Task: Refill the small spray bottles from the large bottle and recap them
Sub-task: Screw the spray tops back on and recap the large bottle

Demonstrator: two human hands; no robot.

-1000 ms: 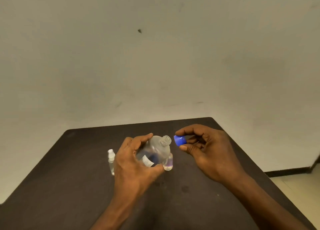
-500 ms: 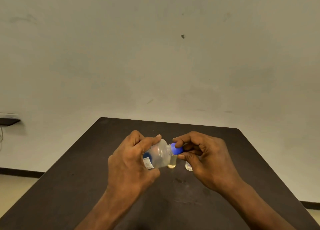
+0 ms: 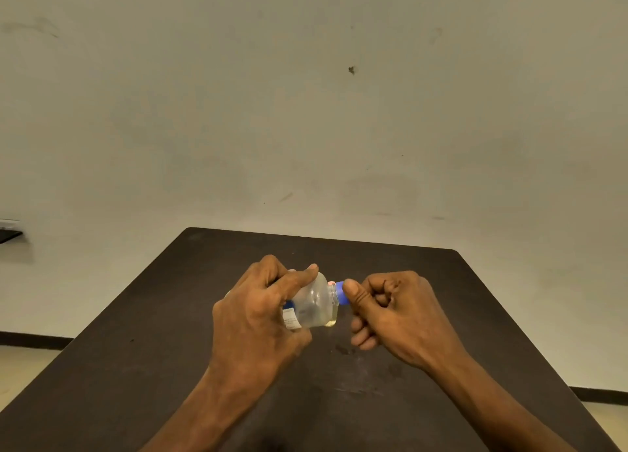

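Note:
My left hand (image 3: pixel 258 319) grips the large clear plastic bottle (image 3: pixel 314 303), which lies tilted with its neck pointing right, above the dark table (image 3: pixel 136 366). On the bottle's neck sits the blue cap (image 3: pixel 341 293), pinched by the thumb and curled fingers of my right hand (image 3: pixel 390 312). A white label shows near the bottle's base by my left palm. A bit of a small bottle with yellowish liquid (image 3: pixel 331 320) peeks out under the large bottle. The other small spray bottles are hidden behind my hands.
A few damp spots (image 3: pixel 343 349) mark the tabletop between my forearms. The table's far edge meets a plain pale wall. A dark shelf end (image 3: pixel 8 235) sticks out at the far left. Floor shows at both lower sides.
The blue cap went from being held apart from the open neck to sitting on it. My right hand has closed tighter round the cap. The view shifted left.

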